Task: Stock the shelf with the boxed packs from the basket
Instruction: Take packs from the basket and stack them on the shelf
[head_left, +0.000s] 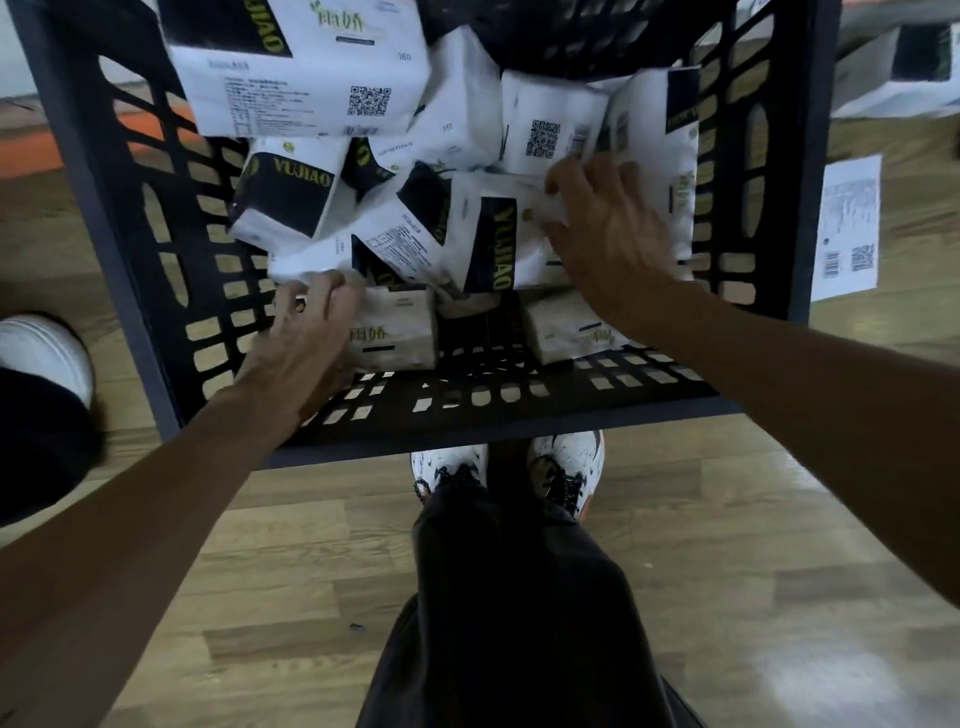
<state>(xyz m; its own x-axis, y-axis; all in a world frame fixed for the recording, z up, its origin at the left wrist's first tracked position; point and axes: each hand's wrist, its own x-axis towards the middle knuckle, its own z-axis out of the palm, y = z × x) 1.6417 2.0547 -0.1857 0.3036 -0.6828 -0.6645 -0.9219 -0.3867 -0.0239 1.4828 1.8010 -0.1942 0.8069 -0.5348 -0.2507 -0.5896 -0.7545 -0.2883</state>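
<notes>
Your left hand (306, 317) curls its fingers over the edge of a white-and-black soft paper pack (306, 262) low in the pile. Your right hand (608, 228), fingers spread, presses on a tilted white-and-black pack marked YUJIAO (467, 234); whether it grips is unclear. Both sit inside the black slotted plastic basket (171, 249), standing on the wooden plank floor (727, 571) before your white sneakers (566, 462).

Packs (447, 228) heaped; basket (519, 410) front clear

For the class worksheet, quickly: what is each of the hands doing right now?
Left hand: fingers curled on a pack in the basket.
Right hand: spread open on another pack.
</notes>
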